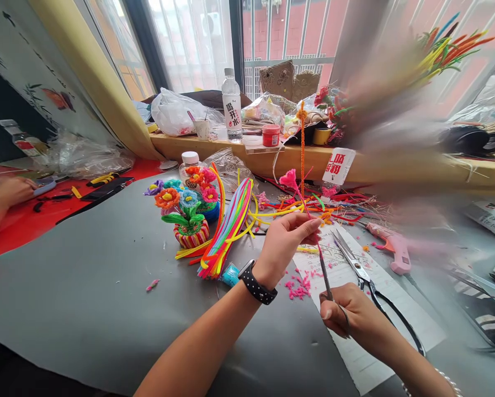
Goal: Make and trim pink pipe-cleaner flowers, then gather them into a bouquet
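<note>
The left hand [286,242] pinches the stem of a pink flower [289,178] above the far left corner of the paper sheet [361,369], while the right hand [346,309] grips small scissors [325,273] against that stem; this looks like trimming, where another cut would call for a steady stem. Pink clippings [299,289] fringe the sheet's left edge, large shears [357,267] crowd its top, and more room seems to lie over the grey tabletop [106,309] to its left.
</note>
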A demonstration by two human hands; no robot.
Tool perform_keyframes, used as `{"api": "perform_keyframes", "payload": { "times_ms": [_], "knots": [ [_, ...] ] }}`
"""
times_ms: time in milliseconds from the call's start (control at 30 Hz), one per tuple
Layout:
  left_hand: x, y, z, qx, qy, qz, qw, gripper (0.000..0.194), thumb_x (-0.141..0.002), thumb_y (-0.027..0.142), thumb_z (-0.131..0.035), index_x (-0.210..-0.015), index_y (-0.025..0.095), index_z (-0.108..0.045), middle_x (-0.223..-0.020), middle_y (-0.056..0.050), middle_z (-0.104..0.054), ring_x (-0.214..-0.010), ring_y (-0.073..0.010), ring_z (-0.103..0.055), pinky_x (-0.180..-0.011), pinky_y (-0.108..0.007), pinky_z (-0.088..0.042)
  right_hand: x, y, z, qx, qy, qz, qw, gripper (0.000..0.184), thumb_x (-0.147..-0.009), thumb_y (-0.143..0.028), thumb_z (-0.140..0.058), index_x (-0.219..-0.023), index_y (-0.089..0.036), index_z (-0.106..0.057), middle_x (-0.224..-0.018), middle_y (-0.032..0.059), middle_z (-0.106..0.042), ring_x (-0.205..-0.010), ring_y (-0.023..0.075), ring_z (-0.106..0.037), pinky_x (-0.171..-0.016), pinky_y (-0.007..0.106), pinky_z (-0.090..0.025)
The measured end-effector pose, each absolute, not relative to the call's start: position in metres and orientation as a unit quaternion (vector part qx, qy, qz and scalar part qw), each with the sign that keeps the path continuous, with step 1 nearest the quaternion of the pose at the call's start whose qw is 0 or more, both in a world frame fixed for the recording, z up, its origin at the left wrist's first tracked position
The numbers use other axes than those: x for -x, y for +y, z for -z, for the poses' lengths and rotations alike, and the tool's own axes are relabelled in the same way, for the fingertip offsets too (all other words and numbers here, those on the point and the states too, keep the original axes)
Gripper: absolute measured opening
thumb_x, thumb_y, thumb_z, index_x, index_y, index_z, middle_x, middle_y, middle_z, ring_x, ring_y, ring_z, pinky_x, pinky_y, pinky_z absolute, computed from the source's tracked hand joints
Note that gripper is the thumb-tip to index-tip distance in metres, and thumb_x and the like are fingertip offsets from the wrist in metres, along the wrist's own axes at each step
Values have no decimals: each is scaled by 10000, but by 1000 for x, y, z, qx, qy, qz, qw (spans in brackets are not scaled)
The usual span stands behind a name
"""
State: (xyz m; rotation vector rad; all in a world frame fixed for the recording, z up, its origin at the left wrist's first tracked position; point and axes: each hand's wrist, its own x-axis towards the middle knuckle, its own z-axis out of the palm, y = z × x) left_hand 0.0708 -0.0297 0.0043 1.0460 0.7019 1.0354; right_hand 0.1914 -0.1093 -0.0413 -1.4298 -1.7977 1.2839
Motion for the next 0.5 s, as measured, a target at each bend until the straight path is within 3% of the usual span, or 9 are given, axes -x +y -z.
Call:
{"api": "perform_keyframes", "payload": {
  "times_ms": [300, 500],
  "knots": [
    [-70, -29, -5, -483, 313, -466, 672, 181, -659, 288, -628, -708, 117, -591, -619, 4, -564, -540, -57, -512, -580, -218, -422, -198, -108, 41, 524, -672, -456, 257, 702, -664, -773, -236, -333, -165, -354, -351, -18, -305, -376, 69, -298, -421, 226, -222],
    [-67, -28, -6, -516, 308, -441, 667, 192, -653, 295, -633, -706, 113, -597, -623, 3, -560, -541, -55, -498, -559, -207, -405, -199, -112, 35, 486, -675, -495, 253, 706, -610, -810, -235, -510, -146, -455, -467, -26, -357, -437, 74, -307, -419, 207, -216]
  ]
}}
